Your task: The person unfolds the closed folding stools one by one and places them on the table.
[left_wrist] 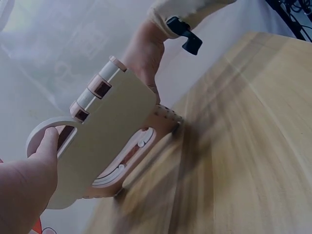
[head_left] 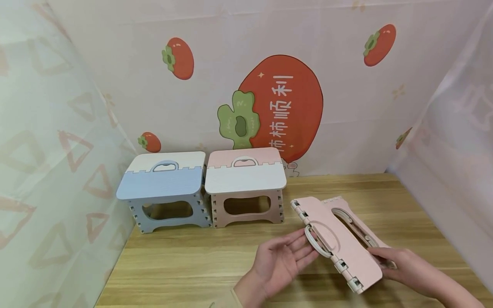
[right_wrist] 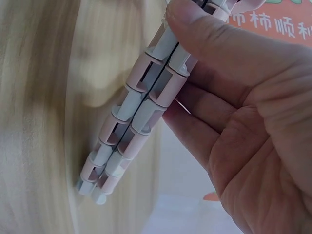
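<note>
A pink folding stool (head_left: pixel 348 244), folded flat, is held tilted above the table at the right in the head view. Gripping its lower right end is my right hand (head_left: pixel 404 267); the right wrist view shows the thumb and fingers on either side of the hinged edges (right_wrist: pixel 129 117). My left hand (head_left: pixel 279 261) has its palm turned up and its fingers extended, the fingertips at the stool's white carrying handle (head_left: pixel 317 242). In the left wrist view, the left thumb (left_wrist: pixel 48 144) lies across that handle loop, and one leg panel (left_wrist: pixel 141 151) stands slightly apart from the seat.
Two unfolded stools stand side by side at the back left: a blue and white one (head_left: pixel 161 182) and a pink and white one (head_left: pixel 246 177). A wooden table (head_left: pixel 185 265) lies beneath. Behind it hangs a persimmon-printed cloth (head_left: pixel 339 154), with curtains (head_left: pixel 65 171) at both sides.
</note>
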{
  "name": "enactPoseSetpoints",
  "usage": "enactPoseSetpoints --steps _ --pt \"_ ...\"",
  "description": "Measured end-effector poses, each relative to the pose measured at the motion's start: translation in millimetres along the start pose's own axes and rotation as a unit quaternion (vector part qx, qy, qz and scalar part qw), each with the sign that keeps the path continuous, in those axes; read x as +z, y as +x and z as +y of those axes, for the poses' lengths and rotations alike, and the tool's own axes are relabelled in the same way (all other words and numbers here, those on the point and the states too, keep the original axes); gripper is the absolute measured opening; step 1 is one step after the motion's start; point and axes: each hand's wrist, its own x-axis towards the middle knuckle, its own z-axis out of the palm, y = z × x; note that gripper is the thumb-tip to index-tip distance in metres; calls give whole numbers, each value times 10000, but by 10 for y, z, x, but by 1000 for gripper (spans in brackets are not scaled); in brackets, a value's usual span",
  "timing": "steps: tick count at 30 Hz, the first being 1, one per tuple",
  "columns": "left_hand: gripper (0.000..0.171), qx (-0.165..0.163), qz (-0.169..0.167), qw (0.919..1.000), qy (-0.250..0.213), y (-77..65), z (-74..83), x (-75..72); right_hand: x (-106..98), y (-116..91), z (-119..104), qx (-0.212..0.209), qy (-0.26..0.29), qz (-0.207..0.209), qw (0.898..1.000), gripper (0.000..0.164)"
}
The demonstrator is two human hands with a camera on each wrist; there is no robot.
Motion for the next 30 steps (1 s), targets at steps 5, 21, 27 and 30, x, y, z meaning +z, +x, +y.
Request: enactPoseSetpoints --steps 5,21,27,30 --pt "61 52 -127 9999 -28 11 50 37 -19 29 -23 67 74 -100 9999 45" --pt "60 325 -336 9988 -122 30 144 157 -21 103 -70 -185 293 193 9992 48" --pt "60 354 -408 9984 -151 35 172 203 -11 120 -94 -133 309 283 9990 48" --pt "61 354 -427 9984 -127 42 184 224 -6 126 -98 -145 314 333 9988 47"
